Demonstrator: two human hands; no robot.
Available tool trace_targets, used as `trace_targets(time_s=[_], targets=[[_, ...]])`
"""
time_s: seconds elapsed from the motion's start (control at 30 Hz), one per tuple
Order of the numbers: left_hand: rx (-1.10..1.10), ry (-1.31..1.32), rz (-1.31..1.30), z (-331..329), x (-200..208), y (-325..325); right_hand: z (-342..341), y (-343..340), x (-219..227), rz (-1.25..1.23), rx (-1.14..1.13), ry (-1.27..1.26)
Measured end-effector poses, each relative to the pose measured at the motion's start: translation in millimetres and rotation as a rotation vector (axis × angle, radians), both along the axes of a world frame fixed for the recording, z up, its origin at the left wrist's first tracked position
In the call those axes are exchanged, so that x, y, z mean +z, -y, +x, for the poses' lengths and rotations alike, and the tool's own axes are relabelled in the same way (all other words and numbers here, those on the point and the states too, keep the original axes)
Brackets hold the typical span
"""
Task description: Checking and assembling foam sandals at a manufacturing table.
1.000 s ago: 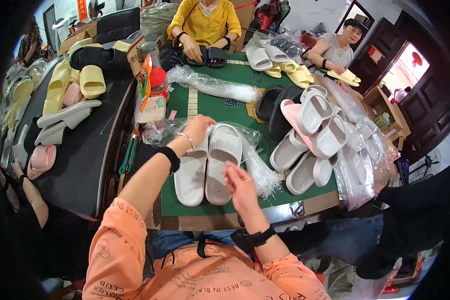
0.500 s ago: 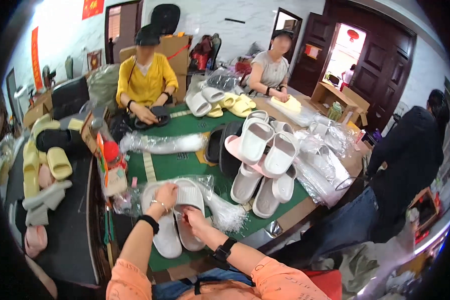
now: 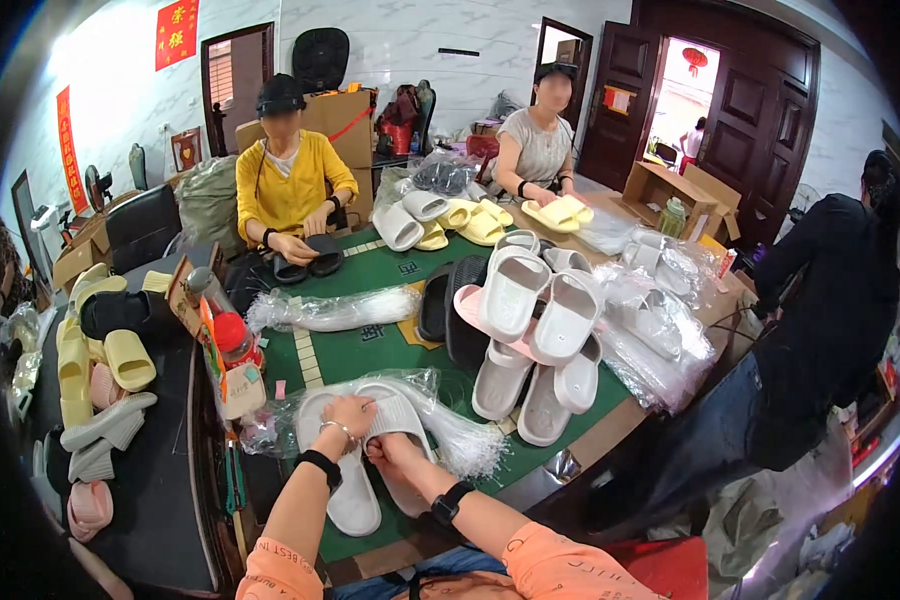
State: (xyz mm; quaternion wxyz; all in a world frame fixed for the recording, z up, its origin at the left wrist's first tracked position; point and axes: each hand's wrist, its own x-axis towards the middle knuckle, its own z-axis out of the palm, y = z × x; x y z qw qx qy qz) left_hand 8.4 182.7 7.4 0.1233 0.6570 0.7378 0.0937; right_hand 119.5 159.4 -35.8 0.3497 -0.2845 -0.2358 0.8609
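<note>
In front of me a pair of pale grey slippers lies side by side on the green table top, the left slipper [image 3: 354, 502] and the right slipper [image 3: 410, 492], toes pointing away. My left hand [image 3: 348, 416] is closed at the inner edge of the right slipper's ribbed strap. Close by, my right hand [image 3: 396, 456] has its bent fingers at the strap's foot opening. Those fingertips are partly hidden, and whatever they pinch does not show. Beyond the toes lies a bundle of thin clear plastic strands [image 3: 470, 446], partly in a clear bag.
Stacked grey and pink slippers [image 3: 515, 295] stand right of my hands. Another strand bundle [image 3: 340, 308] lies ahead. A red-lidded jar [image 3: 236, 340] stands left. Yellow slippers [image 3: 130, 360] fill the left side table. Two people sit across, handling black and yellow slippers; another stands right.
My left hand has come down from above the strap onto its inner edge. My right hand has shifted slightly at the opening. Across the table, the person in yellow has moved the black slippers.
</note>
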Motion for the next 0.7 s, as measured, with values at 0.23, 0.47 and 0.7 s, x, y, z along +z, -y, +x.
trace_targets(time_s=[0.23, 0.47, 0.7], targets=[[0.138, 0.335, -0.123, -5.5, -16.5, -13.8, 8.0, -3.2, -5.0, -0.118, 0.082, -0.063], [0.234, 1.069, 0.162, -19.3, -45.6, -13.5, 22.9, 14.7, 0.3, 0.058, 0.073, 0.165], [0.371, 1.396, 0.397, -18.7, -15.2, 6.8, 34.0, 7.1, 101.3, 1.118, -0.104, 1.039]])
